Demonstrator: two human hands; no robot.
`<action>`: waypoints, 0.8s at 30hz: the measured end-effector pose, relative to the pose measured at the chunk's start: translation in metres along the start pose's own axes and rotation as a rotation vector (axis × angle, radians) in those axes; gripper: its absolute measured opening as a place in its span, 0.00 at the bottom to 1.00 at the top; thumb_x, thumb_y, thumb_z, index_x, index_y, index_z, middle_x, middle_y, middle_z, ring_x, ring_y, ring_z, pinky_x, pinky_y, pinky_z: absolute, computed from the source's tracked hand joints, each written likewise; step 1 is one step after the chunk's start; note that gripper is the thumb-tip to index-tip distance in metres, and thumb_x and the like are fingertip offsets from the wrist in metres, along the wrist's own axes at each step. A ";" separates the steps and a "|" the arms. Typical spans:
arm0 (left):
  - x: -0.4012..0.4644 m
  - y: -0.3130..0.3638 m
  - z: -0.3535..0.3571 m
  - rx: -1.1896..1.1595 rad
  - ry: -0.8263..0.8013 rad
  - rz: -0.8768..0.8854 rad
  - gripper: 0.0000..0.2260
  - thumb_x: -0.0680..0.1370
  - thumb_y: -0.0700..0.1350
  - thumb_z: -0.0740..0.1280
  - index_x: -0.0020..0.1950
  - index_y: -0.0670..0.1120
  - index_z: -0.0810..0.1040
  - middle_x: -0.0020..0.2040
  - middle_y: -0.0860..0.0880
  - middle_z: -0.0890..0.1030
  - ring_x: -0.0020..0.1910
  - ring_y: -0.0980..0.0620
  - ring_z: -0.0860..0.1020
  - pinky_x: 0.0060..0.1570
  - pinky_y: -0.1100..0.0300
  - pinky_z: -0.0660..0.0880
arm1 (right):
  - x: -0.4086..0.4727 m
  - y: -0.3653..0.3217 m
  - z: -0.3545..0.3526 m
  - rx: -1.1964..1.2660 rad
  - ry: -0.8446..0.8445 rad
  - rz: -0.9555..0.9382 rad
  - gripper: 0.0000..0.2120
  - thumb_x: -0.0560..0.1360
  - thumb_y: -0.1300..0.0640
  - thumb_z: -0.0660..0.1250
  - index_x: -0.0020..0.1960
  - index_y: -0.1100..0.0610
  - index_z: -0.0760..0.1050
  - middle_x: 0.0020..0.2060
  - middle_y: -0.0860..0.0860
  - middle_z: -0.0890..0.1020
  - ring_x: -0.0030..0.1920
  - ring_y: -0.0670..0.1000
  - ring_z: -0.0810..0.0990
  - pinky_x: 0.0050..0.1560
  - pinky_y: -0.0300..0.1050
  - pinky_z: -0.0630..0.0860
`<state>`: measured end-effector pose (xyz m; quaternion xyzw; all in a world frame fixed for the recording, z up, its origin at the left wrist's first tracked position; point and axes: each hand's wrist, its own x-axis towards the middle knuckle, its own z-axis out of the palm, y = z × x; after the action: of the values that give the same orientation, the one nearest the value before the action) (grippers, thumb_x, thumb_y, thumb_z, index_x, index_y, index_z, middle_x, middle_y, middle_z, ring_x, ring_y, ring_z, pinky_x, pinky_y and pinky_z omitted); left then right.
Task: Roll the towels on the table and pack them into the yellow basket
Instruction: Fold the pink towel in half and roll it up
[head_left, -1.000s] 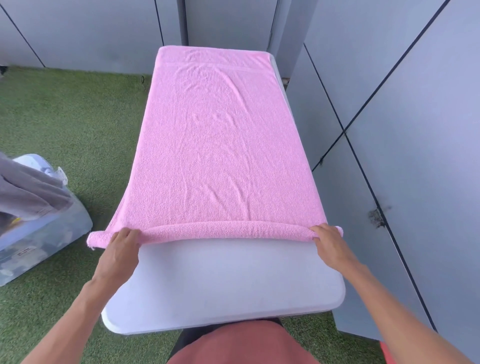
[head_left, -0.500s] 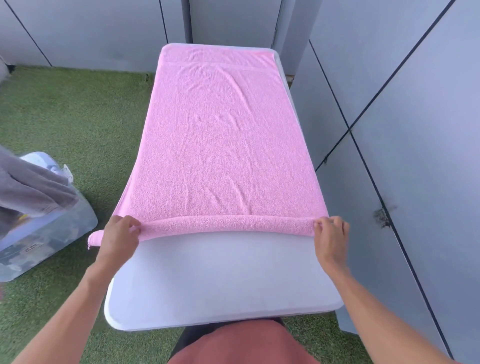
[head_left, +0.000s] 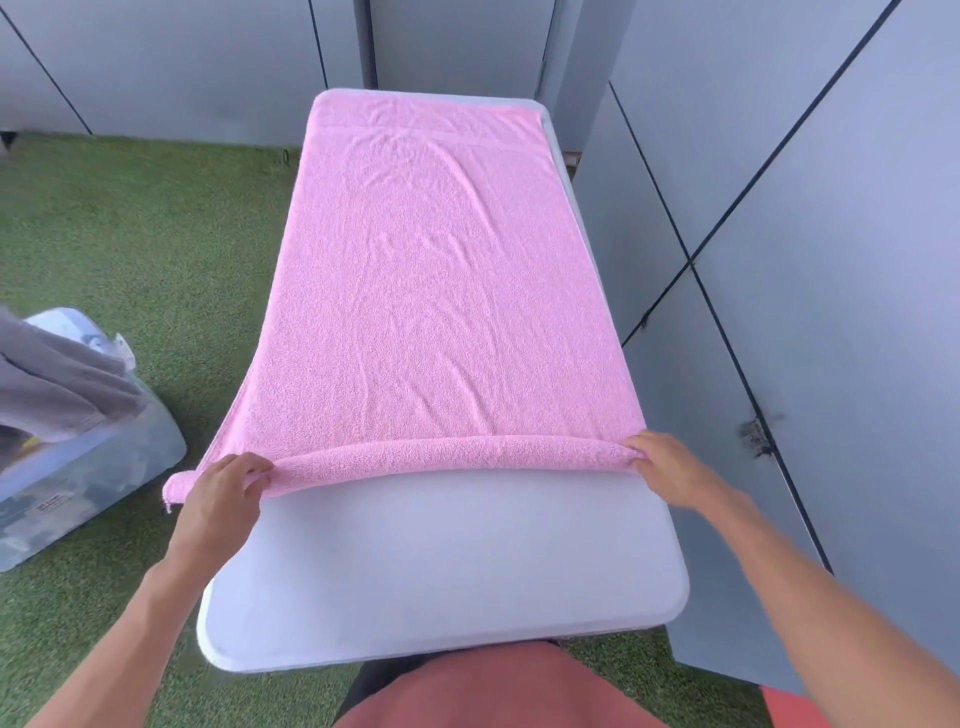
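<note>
Rolling step, early: pink terry towel (head_left: 431, 291) flat on the white rectangular table (head_left: 447, 582), filling frame centre, only the near edge rolled.
Left hand (head_left: 223, 493) and right hand (head_left: 670, 467) each pinch one end of the thin roll; next, roll evenly toward frame top. Yellow basket not visible; clear plastic bin (head_left: 78, 478) cut off at left.

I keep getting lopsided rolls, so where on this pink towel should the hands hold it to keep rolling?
Probably at the two ends of the rolled near edge, coming from the near side, as the left hand and right hand do now. The roll spans the white table crosswise, and its left end overhangs the edge, so it needs support.
</note>
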<state>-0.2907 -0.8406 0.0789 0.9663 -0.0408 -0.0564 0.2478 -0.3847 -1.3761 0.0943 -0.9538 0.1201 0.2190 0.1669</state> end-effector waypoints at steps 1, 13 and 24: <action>0.000 0.000 -0.001 -0.006 -0.004 -0.001 0.08 0.74 0.33 0.68 0.51 0.41 0.81 0.49 0.42 0.81 0.49 0.39 0.79 0.49 0.47 0.73 | 0.004 0.002 -0.007 -0.002 -0.085 0.025 0.09 0.77 0.65 0.57 0.52 0.62 0.75 0.49 0.56 0.77 0.53 0.60 0.76 0.51 0.50 0.72; -0.003 -0.004 0.009 0.028 0.052 0.030 0.08 0.75 0.32 0.66 0.52 0.39 0.82 0.49 0.40 0.81 0.47 0.38 0.77 0.51 0.45 0.73 | -0.014 -0.026 0.042 0.096 0.519 0.012 0.13 0.76 0.67 0.64 0.59 0.62 0.78 0.55 0.55 0.78 0.59 0.59 0.72 0.62 0.47 0.66; -0.002 -0.013 0.013 0.031 0.035 0.052 0.10 0.76 0.33 0.65 0.56 0.39 0.81 0.52 0.41 0.81 0.49 0.37 0.76 0.52 0.44 0.72 | -0.005 -0.024 0.011 -0.059 0.255 0.036 0.11 0.77 0.64 0.61 0.56 0.58 0.77 0.51 0.53 0.79 0.56 0.56 0.73 0.52 0.50 0.67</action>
<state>-0.2933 -0.8352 0.0616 0.9695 -0.0625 -0.0325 0.2347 -0.3856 -1.3490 0.0935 -0.9761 0.1509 0.1024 0.1185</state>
